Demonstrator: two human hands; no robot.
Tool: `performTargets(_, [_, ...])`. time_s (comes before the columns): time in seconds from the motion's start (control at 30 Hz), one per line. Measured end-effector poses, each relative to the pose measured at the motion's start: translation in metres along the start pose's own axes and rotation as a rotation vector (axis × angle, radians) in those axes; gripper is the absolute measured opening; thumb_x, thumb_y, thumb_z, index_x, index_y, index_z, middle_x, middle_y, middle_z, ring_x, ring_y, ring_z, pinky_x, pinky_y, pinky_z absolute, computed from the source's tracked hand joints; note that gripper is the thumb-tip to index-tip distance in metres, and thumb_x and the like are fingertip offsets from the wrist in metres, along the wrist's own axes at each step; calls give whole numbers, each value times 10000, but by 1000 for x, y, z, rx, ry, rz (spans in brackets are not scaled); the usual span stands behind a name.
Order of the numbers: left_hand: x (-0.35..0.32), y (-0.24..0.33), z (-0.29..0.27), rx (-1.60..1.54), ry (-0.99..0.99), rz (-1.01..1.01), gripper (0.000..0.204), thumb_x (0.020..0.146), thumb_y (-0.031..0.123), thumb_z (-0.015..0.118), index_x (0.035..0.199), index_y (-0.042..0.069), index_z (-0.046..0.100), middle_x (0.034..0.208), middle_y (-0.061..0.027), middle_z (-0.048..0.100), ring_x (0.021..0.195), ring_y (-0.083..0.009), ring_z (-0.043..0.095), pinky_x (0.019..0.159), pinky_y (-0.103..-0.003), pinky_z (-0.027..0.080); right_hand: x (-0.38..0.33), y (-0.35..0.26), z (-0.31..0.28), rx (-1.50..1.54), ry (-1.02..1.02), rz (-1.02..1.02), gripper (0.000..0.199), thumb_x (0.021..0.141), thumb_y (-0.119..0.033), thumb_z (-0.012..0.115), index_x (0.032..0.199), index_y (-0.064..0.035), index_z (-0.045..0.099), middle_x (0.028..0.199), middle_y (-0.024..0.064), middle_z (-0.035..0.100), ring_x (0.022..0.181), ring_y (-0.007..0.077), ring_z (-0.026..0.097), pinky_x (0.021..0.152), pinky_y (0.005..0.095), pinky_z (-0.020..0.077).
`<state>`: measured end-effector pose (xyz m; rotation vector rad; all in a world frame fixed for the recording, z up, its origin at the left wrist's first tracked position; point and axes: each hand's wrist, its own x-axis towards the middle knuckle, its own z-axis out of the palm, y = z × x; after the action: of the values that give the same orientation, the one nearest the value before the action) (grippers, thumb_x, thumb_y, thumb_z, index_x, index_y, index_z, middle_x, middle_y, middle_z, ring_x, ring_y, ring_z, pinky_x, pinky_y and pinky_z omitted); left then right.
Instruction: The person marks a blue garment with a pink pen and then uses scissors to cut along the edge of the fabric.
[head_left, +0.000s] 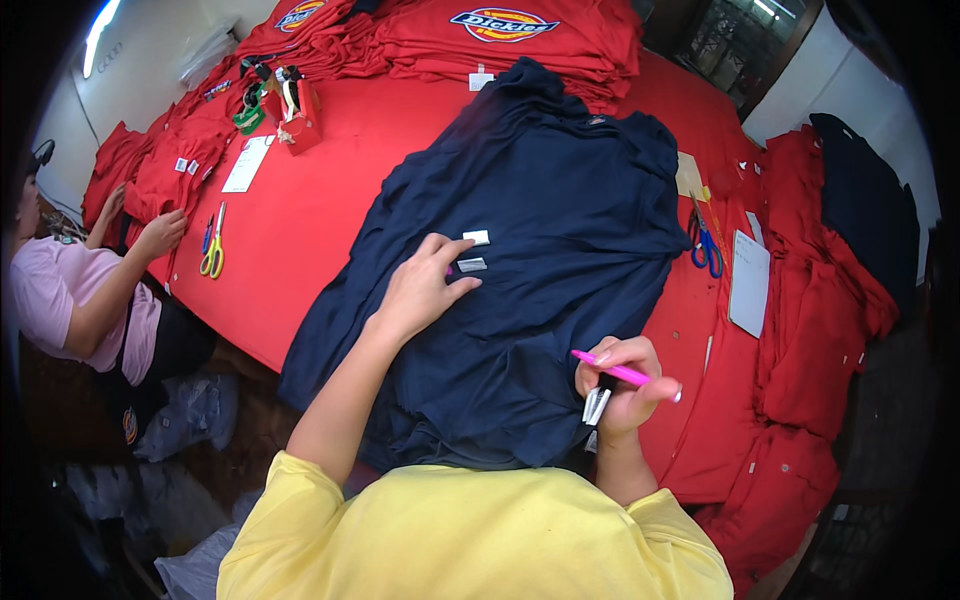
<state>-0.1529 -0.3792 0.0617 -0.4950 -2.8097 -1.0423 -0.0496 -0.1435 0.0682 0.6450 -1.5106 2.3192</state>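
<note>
Head view, looking down on a wide, dark navy blue cloth garment (pixel 540 180), spread in soft folds over a flat red tabletop (pixel 345 165). On top of the dark cloth, near the middle, a small white folded tag (pixel 476 238) and, just nearer, a small grey-white folded tag (pixel 471 265), a little apart. Left hand (pixel 435 285) resting beside both, finger and thumb apart, with one fingertip at the far tag; maybe touching, hard to tell. By those fingers, a tiny pink bit, too small to name.

Right hand (pixel 632 400) at the near right, clamped on a thin bright pink pen (pixel 622 372), with shiny white folded strips (pixel 596 405) just below. Over to the right of the cloth, scissors with blue handles (pixel 706 252); far to the left, scissors with yellow handles (pixel 212 262).

Looks like the step of setting out small tags and getting ready to mark. Seems to call next for holding the tags flat with the left hand, then bringing the pen over without wrinkling the cloth. Could slide if bumped, being so light.
</note>
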Motion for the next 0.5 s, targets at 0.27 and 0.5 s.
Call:
performTargets(0.27, [8,-25,16,-46,115,35,221,821,141,705,1005,33,650,944,-85,590,786,-231,596,705,-354,488,6,22,-17,311,-18,175,721,946,-653,301,960,23,551,629,110,517,445,124,438,388,237,350])
performTargets(0.5, [5,11,-2,-366,-124,-254,202,911,153,597,1001,-12,671,674,-27,531,646,-97,457,627,-261,393,49,38,23,-402,-20,154,136,899,-70,582,925,20,681,753,72,608,656,126,570,594,249,433])
